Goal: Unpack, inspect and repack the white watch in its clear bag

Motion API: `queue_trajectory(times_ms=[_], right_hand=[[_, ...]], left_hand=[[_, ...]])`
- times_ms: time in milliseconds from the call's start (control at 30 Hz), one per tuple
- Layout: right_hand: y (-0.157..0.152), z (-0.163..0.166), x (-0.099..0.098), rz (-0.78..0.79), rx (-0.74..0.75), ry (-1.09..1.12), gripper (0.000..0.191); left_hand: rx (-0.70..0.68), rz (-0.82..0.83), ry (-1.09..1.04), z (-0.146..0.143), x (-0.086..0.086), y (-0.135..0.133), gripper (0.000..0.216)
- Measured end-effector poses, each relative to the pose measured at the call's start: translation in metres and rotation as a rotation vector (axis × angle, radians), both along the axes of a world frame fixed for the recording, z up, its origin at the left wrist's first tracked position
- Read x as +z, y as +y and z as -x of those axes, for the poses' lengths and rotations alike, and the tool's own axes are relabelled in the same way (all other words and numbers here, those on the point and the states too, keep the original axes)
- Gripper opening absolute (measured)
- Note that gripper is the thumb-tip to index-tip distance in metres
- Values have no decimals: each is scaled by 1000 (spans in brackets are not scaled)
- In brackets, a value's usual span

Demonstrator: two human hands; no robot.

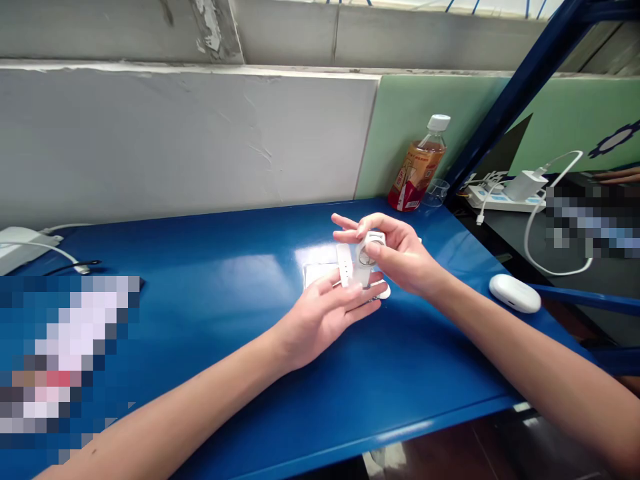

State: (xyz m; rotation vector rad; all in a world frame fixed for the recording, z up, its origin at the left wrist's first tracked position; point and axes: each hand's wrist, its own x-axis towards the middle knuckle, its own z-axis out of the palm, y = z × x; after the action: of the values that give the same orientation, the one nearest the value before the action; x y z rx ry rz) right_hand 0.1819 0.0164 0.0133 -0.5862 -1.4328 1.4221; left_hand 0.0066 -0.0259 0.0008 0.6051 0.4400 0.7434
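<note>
A white wristwatch (pixel 367 256) with a round dial is held up above the blue table by my right hand (pixel 395 250). The thumb lies on the watch face and the other fingers are partly spread. Just below, my left hand (pixel 320 313) is turned palm up, its thumb and index finger closed at the white strap (pixel 345 263), which has a row of holes. Its other fingers stretch out to the right. Some of the strap is blurred or hidden by fingers. Behind the hands lies a white flat item (pixel 313 273), and a small white rounded thing (pixel 385 291) shows past my left fingertips.
A drink bottle (pixel 417 167) and a small clear cup (pixel 437 192) stand against the green panel. A white oval case (pixel 515 293) sits at the table's right edge. White cables and a power strip (pixel 505 198) lie at right; another white adapter (pixel 25 247) at far left.
</note>
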Motion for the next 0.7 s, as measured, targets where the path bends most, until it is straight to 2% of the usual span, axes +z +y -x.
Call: queue_trajectory(times_ms=[67,167,467,700], right_hand=[[0,1,-3,-56,-28,-58,9],[1,2,-6,-67,-34,-118,16],[-6,4,3,296,310,125,39],[-5,1,8,362,386,171,53]], left_hand=[[5,-83,113,-3,-3,-2,38],[-12,-138,201,-5,-6,-5,34],[-81,-159,218,-7,-10,-7,37],[-119,-145,215,-6,-13,-7,38]])
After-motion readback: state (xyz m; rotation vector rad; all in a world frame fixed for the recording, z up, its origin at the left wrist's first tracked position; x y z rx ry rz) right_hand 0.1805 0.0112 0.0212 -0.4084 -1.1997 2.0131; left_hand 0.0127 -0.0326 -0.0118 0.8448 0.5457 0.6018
